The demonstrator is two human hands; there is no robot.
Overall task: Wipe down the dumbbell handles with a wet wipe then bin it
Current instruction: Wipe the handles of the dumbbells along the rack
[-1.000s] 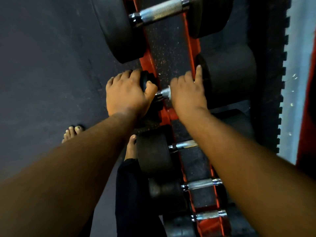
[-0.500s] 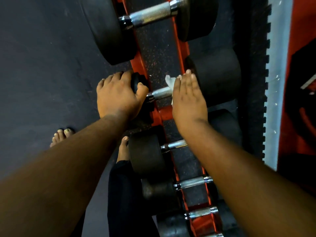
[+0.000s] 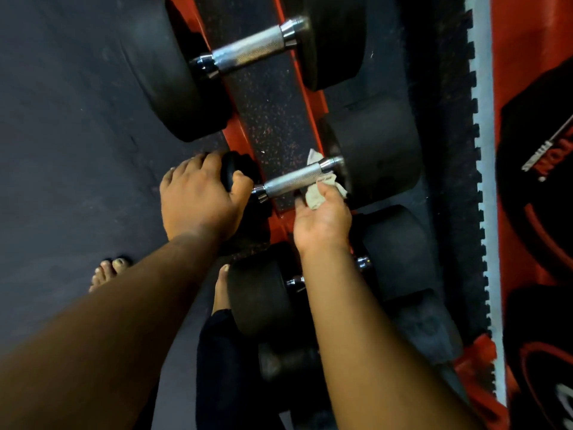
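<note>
A black dumbbell rests across the red rack (image 3: 238,131), its knurled chrome handle (image 3: 291,180) bare in the middle. My left hand (image 3: 198,200) clamps over the dumbbell's near black head (image 3: 235,169). My right hand (image 3: 322,218) is turned palm up just below the handle's far end and holds a crumpled whitish wet wipe (image 3: 319,193). The wipe wraps around the handle beside the far head (image 3: 378,150), and a corner of it pokes out above the bar. No bin is in view.
A larger dumbbell (image 3: 254,51) lies on the rack beyond this one, and smaller dumbbells (image 3: 263,299) sit nearer me, partly under my right forearm. My bare feet (image 3: 108,271) stand on dark rubber floor at the left. Red weight plates (image 3: 539,181) lie at the right.
My right hand has turned from palm down over the handle to palm up beneath its far end, uncovering the chrome bar and the wipe. The left hand stays on the near head.
</note>
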